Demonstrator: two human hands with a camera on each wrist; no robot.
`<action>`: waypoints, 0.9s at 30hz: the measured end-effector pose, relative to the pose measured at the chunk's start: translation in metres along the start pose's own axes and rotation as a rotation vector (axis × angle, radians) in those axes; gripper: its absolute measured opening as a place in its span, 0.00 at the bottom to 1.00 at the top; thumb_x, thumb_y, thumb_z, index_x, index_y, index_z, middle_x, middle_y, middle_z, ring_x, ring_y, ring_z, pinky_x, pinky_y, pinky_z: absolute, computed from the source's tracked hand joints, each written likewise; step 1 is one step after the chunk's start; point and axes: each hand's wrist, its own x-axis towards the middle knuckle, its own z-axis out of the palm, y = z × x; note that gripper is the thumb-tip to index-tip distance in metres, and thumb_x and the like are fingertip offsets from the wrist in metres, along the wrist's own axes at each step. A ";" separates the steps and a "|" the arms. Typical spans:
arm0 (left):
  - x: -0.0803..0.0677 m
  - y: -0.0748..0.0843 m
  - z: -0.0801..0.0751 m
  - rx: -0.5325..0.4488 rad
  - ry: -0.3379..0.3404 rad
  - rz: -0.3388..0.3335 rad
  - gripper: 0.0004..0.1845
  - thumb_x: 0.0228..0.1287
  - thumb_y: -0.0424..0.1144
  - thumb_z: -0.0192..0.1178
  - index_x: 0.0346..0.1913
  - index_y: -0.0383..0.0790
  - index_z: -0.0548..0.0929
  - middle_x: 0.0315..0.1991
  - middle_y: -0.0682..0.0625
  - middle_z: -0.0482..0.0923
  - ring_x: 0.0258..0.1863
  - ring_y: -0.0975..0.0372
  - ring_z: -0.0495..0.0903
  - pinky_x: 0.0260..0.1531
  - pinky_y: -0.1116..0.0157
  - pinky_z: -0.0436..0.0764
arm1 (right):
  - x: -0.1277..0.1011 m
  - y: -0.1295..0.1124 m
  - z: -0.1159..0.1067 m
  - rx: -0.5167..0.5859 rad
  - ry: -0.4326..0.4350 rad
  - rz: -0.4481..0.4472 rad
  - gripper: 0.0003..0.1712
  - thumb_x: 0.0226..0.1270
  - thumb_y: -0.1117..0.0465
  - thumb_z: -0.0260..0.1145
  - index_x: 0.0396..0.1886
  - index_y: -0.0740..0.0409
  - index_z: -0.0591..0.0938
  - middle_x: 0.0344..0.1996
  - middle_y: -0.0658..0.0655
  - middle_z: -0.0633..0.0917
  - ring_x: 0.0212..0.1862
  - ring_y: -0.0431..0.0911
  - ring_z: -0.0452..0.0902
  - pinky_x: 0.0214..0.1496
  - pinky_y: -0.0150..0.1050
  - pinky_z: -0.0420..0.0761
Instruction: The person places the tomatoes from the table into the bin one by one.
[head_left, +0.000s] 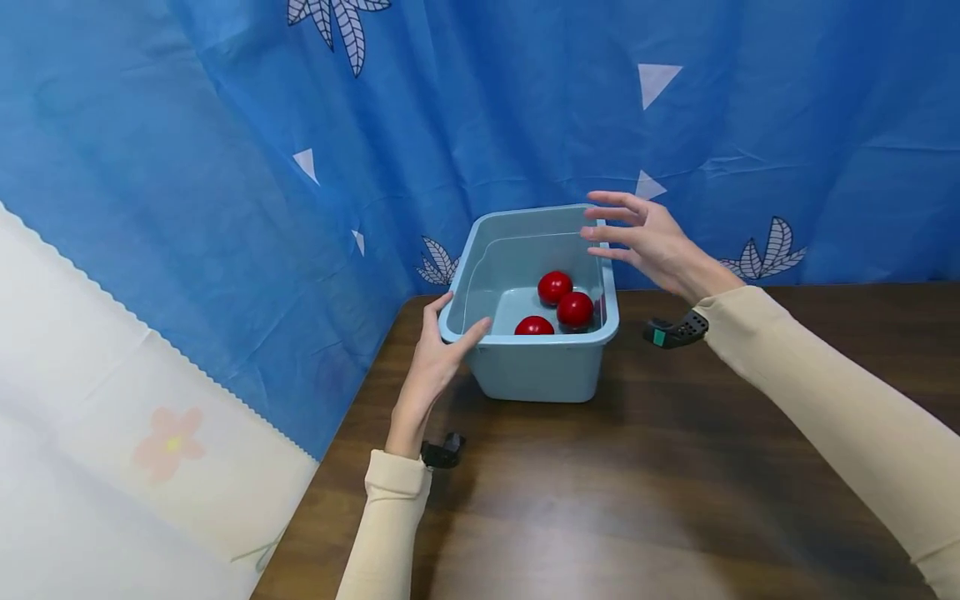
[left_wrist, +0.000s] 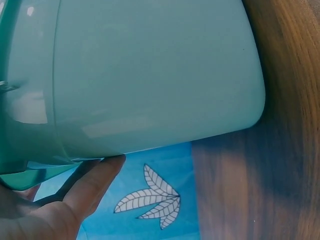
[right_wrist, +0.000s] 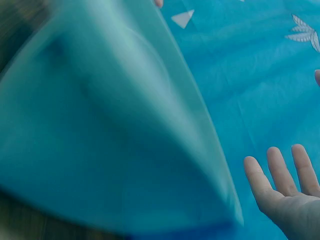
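Note:
A light blue plastic bin stands on the table against the curtain. Inside it lie three glossy red balls, two side by side, a rear ball and a right ball, plus a front ball partly hidden by the near rim. My left hand grips the bin's near left corner, thumb over the rim; in the left wrist view its fingers touch the outer wall. Beside the right rim my right hand hovers with spread fingers, holding nothing; the right wrist view shows it apart from the blurred bin.
A dark brown wooden table extends toward me and to the right. The blue curtain with leaves and white triangles hangs close behind the bin. Pale cloth with a flower print hangs at the left, beyond the table's left edge.

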 end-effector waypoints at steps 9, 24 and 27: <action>-0.001 -0.003 0.000 0.007 0.010 0.006 0.48 0.68 0.54 0.70 0.82 0.47 0.54 0.78 0.43 0.59 0.73 0.49 0.64 0.73 0.44 0.66 | -0.059 0.041 -0.073 -0.051 0.026 0.033 0.40 0.76 0.63 0.67 0.82 0.52 0.61 0.72 0.59 0.66 0.57 0.36 0.82 0.55 0.32 0.83; -0.001 -0.002 -0.003 0.052 0.003 0.020 0.47 0.69 0.56 0.68 0.82 0.49 0.54 0.78 0.43 0.58 0.74 0.49 0.63 0.73 0.43 0.65 | -0.189 0.121 -0.099 -0.887 0.000 -0.002 0.53 0.73 0.49 0.72 0.85 0.56 0.51 0.75 0.75 0.57 0.71 0.76 0.55 0.53 0.81 0.65; 0.000 -0.002 -0.001 0.060 0.000 0.015 0.47 0.69 0.58 0.68 0.82 0.50 0.54 0.79 0.43 0.58 0.75 0.49 0.63 0.73 0.43 0.64 | -0.204 0.128 -0.101 -1.015 0.004 -0.068 0.55 0.69 0.47 0.75 0.85 0.54 0.54 0.74 0.75 0.59 0.69 0.77 0.58 0.51 0.81 0.64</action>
